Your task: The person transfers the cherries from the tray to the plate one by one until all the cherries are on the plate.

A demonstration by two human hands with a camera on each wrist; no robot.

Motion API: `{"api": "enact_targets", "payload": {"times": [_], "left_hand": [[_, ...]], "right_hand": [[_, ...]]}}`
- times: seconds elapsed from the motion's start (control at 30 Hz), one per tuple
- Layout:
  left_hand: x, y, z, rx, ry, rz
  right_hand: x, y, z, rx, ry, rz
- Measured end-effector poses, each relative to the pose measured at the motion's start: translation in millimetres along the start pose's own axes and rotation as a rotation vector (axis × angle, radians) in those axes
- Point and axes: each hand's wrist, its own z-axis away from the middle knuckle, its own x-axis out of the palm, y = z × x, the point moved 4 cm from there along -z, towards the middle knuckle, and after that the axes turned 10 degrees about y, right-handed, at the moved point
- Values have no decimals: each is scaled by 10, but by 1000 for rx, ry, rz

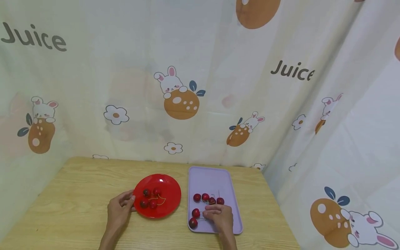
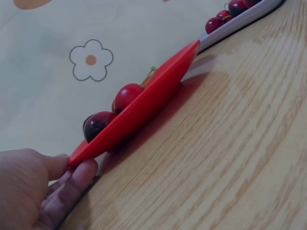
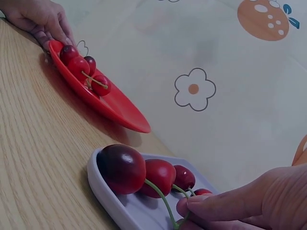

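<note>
My left hand (image 1: pixel 118 210) pinches the left rim of a round red plate (image 1: pixel 171 203), thumb on top and fingers beneath, as the left wrist view shows. Several dark red cherries (image 1: pixel 153 204) with green stems lie on that plate. To its right is a lilac rectangular tray (image 1: pixel 209 178) bearing more cherries. Over the tray's near part, my right hand (image 1: pixel 220 217) pinches green stems between thumb and fingers. Those stems run to a pair of joined cherries (image 3: pixel 122 167) at the tray's near left corner. Part of the stems is hidden behind the fingertips.
Both dishes stand on a light wood-grain table (image 1: pixel 84 194), with a narrow gap between them. Farther back in the tray lies a row of cherries (image 1: pixel 205 197). A pale curtain (image 1: pixel 140 86) printed with rabbits, fruit and flowers hangs behind and on the sides.
</note>
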Motion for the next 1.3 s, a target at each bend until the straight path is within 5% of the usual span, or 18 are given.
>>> {"api": "enact_targets", "payload": {"times": [0.3,1.3], "left_hand": [[-15,-17,-5,-34,-8,-64],[-9,-5,64,-36,-9,2]], "right_hand": [[7,76,-5,17,-22,-116],[-90,158,-18,210,-106,-346]]}}
